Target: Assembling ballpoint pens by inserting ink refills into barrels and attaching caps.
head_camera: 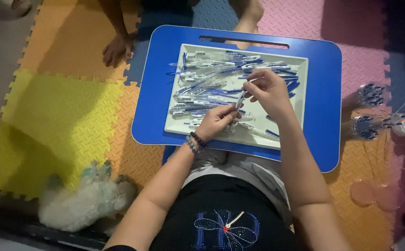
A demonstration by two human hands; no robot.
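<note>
Person sits on foam floor mats (pixel 63 111) with a blue lap desk (pixel 323 93) across the legs; on it a white tray (pixel 300 62) piled with loose blue-and-clear pen parts (pixel 207 88). Both hands work over the tray's near middle. Left hand (pixel 216 122), beaded bracelets at the wrist, has fingers pinched together on the lower end of a pen (pixel 240 100); right hand (pixel 268 88) has fingertips closed on its upper end, so the pen runs nearly upright between them, just above the pile. Judgement: the step looks like mating two pen pieces; best done keeping both axes in line, left grip steady, right pushing straight, work over the tray so drops land there. Bundles of finished pens (pixel 370 95) lie on the mat to the right.
</note>
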